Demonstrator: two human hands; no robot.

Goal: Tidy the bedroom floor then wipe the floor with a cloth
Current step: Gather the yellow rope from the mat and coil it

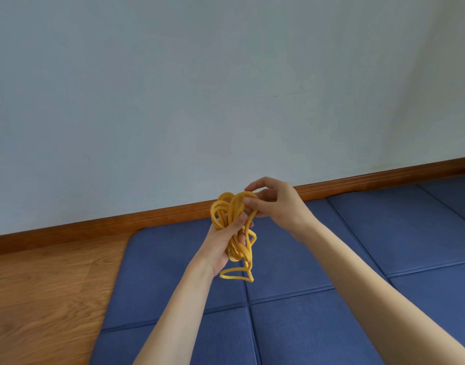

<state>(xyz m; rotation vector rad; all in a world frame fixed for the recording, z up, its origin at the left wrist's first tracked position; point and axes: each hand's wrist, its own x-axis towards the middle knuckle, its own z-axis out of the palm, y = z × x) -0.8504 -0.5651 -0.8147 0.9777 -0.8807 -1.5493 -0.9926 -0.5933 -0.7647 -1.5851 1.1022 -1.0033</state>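
A bundle of yellow cord (232, 227) hangs in the air in front of the person, above the blue mat (292, 259), not touching it. The bundle's long axis runs roughly up and down: the coiled loops bunch at the top, and one loose loop droops from the bottom, lying almost flat. The left hand (225, 243) grips the bundle round its middle, palm up, fingers curled over the strands. The right hand (273, 204) is at the top end, thumb and forefinger pinching a strand there, the other fingers loosely bent. Behind them a wooden skirting (121, 222) runs along a pale wall (173, 88), with wood floor (42, 285) left of the mat.
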